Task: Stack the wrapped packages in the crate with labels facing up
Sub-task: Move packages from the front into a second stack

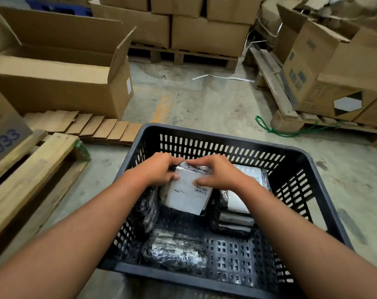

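A dark slotted plastic crate (226, 139) stands on the floor in front of me. My left hand (159, 169) and my right hand (215, 171) both grip one wrapped package (187, 195) inside it, its white label facing up and tilted toward me. A stack of wrapped packages (237, 208) with white labels on top sits at the crate's right. Another wrapped package (174, 251) lies on the crate bottom near the front left, and one (145, 210) leans against the left wall.
An open cardboard box (60, 78) and flattened cardboard sheets (92, 128) lie to the left, beside a wooden pallet (32, 169). Stacked boxes on pallets (204, 33) stand behind and at the right (334, 72). Concrete floor (194, 100) lies between.
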Demonstrator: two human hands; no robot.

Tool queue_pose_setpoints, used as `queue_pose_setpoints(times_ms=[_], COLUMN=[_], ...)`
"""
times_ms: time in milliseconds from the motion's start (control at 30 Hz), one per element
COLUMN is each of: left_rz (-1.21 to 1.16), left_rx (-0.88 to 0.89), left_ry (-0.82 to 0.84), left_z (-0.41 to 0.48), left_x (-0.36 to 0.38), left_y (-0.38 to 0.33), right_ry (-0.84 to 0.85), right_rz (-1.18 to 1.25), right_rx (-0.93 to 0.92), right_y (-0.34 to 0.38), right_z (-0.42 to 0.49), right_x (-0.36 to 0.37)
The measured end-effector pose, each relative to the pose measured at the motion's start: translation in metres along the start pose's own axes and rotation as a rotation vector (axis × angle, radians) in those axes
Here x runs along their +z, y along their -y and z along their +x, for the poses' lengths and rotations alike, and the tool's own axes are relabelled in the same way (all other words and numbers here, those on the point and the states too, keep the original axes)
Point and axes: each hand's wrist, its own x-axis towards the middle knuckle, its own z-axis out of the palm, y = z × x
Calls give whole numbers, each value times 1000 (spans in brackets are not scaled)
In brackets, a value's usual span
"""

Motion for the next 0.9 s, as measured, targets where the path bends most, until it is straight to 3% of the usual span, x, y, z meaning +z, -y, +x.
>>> queue_pose_setpoints(times_ms=[300, 500, 667, 800, 900], left_rz=[96, 660, 1000, 1101, 1080], left_rx=[-120, -109, -13, -2, -35], left_ry=[-62, 64, 184, 261, 262], left_z=[8, 11, 10, 10, 12], left_x=[20, 48, 67, 83, 96], left_y=[-7, -15, -8, -3, -2], right_ry=[110, 162, 144, 301, 322], right_rz=[-59, -193, -630, -1022, -1108], right_rx=[120, 150, 87, 150, 247], right_y=[-9, -5, -17, -17, -16], right_z=[13, 28, 29, 14, 13], right_x=[-3, 35, 50, 75, 87])
